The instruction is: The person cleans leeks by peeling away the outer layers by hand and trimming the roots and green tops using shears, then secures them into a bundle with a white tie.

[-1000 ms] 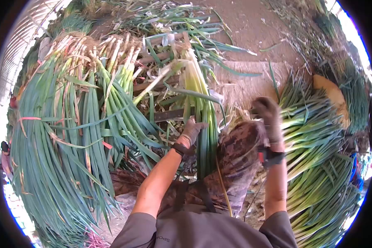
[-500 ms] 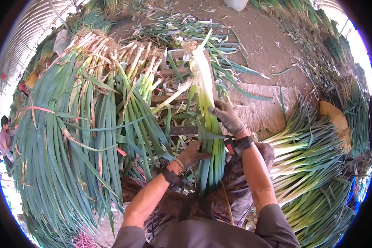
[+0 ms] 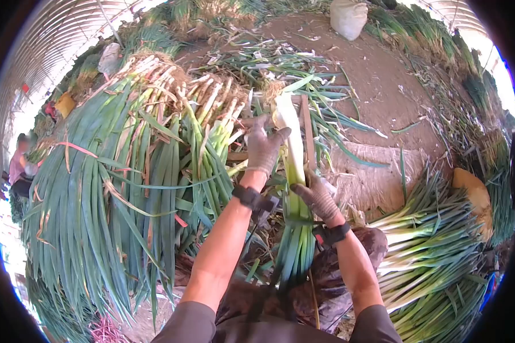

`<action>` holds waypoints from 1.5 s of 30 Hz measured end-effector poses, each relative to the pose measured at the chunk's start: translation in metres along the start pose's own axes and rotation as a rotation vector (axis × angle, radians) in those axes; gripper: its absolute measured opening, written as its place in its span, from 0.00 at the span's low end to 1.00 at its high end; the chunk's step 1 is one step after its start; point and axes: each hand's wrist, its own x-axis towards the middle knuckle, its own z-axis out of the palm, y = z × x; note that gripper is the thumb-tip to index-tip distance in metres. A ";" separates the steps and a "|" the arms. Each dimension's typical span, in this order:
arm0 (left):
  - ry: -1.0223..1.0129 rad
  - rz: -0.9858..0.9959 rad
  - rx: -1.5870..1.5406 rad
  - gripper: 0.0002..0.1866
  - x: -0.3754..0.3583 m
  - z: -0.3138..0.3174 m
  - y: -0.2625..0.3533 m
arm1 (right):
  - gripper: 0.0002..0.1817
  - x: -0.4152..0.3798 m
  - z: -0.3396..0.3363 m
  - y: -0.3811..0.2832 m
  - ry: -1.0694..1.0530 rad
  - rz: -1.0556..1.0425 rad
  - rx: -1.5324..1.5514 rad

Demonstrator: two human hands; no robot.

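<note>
While the left hand (image 3: 264, 146) clasps the smooth white leek stalk (image 3: 288, 123), the right hand's (image 3: 316, 197) grip encloses it lower.

I'm seeing the leek bundle (image 3: 294, 188) lying straight ahead over my lap | left hand (image 3: 263, 146) sitting on its far end, right hand (image 3: 317, 197) nearer me on its right side | big leek heap (image 3: 114, 171) lying to the left | trimmed leek stack (image 3: 435, 228) lying to the right | sack (image 3: 349, 17) sitting far behind on the dirt floor (image 3: 383, 74).
</note>
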 end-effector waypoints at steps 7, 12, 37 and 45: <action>-0.463 -0.271 -0.070 0.21 0.042 -0.035 0.054 | 0.24 -0.010 -0.003 -0.018 -0.179 0.017 0.108; -0.699 -0.109 0.272 0.17 0.051 -0.040 0.071 | 0.23 -0.005 0.010 -0.008 -0.164 0.007 0.420; -0.935 0.622 1.345 0.11 0.045 -0.027 0.097 | 0.20 -0.026 0.035 -0.027 0.203 0.005 -0.592; -0.462 0.619 1.597 0.07 0.145 -0.070 0.117 | 0.18 -0.038 0.035 -0.042 0.192 -0.009 -0.507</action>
